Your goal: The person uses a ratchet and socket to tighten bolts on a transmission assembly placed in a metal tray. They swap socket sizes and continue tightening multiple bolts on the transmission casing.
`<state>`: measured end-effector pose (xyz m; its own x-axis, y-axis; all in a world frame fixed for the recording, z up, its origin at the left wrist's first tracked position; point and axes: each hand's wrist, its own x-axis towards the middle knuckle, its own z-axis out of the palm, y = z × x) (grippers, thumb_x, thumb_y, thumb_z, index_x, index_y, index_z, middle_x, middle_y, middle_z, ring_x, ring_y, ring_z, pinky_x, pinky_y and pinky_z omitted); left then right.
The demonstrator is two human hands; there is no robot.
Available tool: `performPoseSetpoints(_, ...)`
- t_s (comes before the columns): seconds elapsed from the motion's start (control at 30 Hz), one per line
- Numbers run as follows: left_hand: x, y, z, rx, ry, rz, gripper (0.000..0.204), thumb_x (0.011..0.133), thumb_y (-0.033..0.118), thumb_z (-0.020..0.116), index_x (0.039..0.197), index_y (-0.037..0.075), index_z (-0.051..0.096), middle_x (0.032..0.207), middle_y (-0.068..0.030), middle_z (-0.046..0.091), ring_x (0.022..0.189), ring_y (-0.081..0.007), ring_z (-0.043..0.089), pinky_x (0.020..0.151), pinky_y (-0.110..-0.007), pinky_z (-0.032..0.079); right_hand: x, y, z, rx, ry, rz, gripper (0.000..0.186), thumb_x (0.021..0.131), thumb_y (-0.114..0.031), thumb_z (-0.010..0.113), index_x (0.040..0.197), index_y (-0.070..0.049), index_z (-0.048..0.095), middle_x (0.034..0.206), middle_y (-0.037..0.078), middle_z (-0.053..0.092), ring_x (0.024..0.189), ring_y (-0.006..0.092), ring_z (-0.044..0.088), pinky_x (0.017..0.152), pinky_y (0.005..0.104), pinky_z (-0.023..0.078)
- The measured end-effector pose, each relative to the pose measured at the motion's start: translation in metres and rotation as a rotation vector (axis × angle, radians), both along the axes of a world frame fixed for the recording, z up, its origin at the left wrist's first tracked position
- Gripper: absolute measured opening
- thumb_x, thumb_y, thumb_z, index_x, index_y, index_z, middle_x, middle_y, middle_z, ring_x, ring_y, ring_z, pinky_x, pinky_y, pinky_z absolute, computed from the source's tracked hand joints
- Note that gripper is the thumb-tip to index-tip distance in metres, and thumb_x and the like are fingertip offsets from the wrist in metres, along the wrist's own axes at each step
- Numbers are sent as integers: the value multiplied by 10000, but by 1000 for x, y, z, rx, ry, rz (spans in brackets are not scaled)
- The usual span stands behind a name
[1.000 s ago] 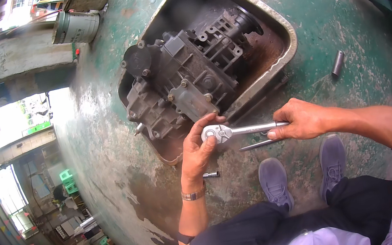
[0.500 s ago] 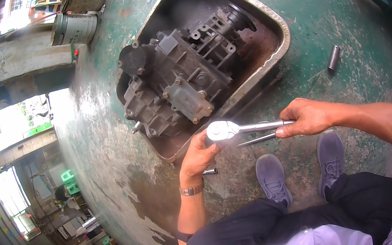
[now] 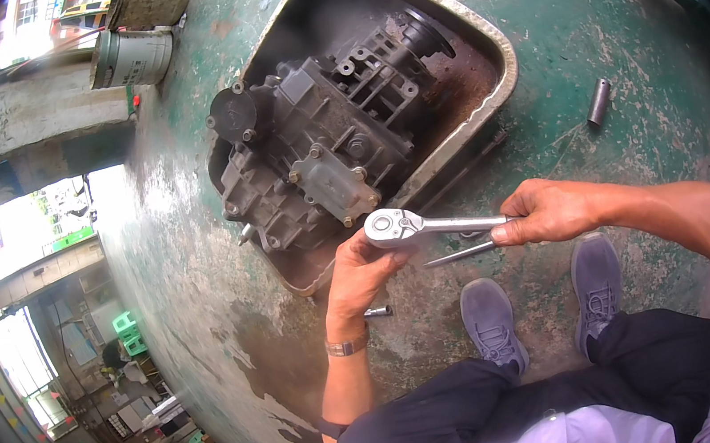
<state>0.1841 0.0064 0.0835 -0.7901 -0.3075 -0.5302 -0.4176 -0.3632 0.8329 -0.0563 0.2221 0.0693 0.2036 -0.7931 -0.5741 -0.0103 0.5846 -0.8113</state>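
Observation:
A chrome ratchet wrench lies level across the space between my hands, in front of the gearbox. Fingers and thumb of my left hand are closed around its round head. My right hand grips the handle end. A thin pointed metal rod sticks out from under my right hand's fingers, below the ratchet handle; how it is held is hidden. Beyond the ratchet, the dark, greasy gearbox rests in a metal pan, a bolted cover plate on its near side.
On the floor to the right lies a metal tube-shaped socket. Another short metal piece shows beside my left wrist. My shoes stand below the tools. Buckets are at the far left, and green stools further left.
The ratchet head has tilted, and its round face now shows more plainly. Both hands have moved slightly left, and the rod's tip stands further below the handle.

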Motion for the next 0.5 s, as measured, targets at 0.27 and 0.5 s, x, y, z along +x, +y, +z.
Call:
performPoseSetpoints(0.27,-4,3,-1,-119,-38,80,239,839,-15,707,1077,-17,682,955,-54,709,841,-102,653,773,-258,546,5,-2,-2,76,-122,-57,595,915,-578,583,811,6,628,673,25,521,634,125,460,548,321,369)
performPoseSetpoints(0.5,-1,0,4,-36,-74,17,230,859,41,709,1075,-23,665,937,-61,702,842,-129,664,792,-285,550,6,-1,-2,91,-143,-64,550,911,-563,599,760,-34,598,640,-9,487,588,99,419,509,302,329)
